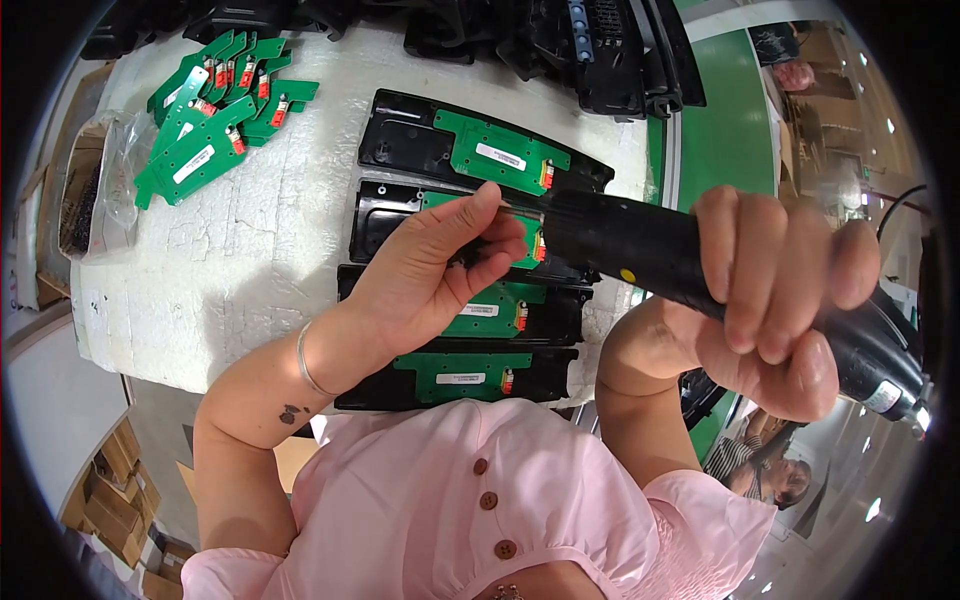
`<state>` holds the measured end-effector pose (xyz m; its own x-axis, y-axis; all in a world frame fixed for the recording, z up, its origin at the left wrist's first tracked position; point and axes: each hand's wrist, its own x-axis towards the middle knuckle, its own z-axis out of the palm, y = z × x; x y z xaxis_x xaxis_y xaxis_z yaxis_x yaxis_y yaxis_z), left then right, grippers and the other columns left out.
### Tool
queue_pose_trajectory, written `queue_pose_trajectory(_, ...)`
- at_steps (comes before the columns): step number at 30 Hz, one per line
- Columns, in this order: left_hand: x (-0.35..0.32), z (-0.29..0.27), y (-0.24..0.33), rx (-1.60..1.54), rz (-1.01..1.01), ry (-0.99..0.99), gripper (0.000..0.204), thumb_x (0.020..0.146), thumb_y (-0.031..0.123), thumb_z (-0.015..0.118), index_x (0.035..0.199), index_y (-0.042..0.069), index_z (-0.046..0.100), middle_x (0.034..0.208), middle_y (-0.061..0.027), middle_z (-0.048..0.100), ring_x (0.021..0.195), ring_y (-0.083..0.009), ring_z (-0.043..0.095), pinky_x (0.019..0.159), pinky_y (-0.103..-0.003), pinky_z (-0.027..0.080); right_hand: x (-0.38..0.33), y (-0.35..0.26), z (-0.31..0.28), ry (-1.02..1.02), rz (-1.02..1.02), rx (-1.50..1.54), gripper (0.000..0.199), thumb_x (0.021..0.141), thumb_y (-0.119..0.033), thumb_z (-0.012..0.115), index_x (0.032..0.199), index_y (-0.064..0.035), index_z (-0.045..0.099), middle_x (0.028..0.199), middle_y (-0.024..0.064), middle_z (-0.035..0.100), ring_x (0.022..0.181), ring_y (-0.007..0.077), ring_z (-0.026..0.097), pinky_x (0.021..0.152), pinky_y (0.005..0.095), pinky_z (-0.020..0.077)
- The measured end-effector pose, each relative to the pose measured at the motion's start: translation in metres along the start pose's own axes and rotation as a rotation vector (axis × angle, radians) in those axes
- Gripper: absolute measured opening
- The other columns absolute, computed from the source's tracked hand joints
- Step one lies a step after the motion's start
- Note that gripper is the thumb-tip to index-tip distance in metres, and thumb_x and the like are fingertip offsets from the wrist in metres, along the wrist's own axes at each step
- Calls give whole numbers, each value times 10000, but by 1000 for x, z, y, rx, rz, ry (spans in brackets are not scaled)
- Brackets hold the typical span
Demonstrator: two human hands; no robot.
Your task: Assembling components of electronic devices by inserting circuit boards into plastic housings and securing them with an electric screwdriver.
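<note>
My right hand (770,290) is wrapped round a black electric screwdriver (630,240) held level over the table, its bit (524,211) pointing left. At the bit's tip, the thumb and fingers of my left hand (425,255) are pinched together; whatever small piece they hold is hidden. Beneath both hands lie several black plastic panels in a column, each carrying a green circuit board. The topmost board (480,135) shows a white label and a red-and-white connector. My left hand partly covers the second panel (375,225). Below it are a third board (500,308) and the nearest one (425,378).
Loose green circuit boards (195,160) are piled at the upper left of the white foam-covered table (200,310). Beside them stands a plastic-lined box (115,240) with small dark pieces. Black plastic housings (630,60) line the far edge. Another person (770,470) is at the lower right.
</note>
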<state>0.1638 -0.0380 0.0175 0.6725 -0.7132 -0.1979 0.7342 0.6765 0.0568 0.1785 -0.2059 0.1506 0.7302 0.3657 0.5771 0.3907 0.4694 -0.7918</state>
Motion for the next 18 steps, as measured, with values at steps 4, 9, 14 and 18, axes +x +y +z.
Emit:
queue_pose_trajectory(4, 1, 23, -9, 34, -78, 259, 379, 926, 276, 434, 1090, -59, 499, 1040, -177, 577, 979, -258, 582, 861, -289, 497, -3, 37, -14, 183, -81, -101, 348, 670, -22, 431, 1011, -42, 502, 578, -15, 393, 490, 97, 349, 532, 268, 295)
queue_pose_trajectory(9, 1, 11, -12, 241, -81, 154, 321, 956, 182, 358, 1151, -64, 422, 1081, -215, 554, 1026, -310, 559, 896, -315, 474, -3, 68, -41, 400, 11, -139, 250, 667, 27, 462, 916, 38, 448, 594, 84, 490, 455, 157, 432, 470, 298, 399)
queue_pose_trajectory(14, 0, 8, -13, 274, -67, 79, 224, 952, 147, 360, 1043, -21, 479, 1003, -183, 583, 944, -288, 598, 802, -291, 513, -4, 70, -40, 416, 38, -130, 241, 662, 35, 472, 902, 43, 456, 593, 81, 500, 453, 150, 441, 463, 290, 402)
queue_pose_trajectory(18, 0, 11, -10, 382, -77, 55, 196, 931, 152, 436, 1019, 2, 526, 932, -124, 611, 873, -214, 619, 736, -252, 516, -4, 72, -39, 386, 50, -163, 239, 654, 42, 488, 892, 36, 463, 600, 77, 500, 455, 143, 445, 451, 282, 399)
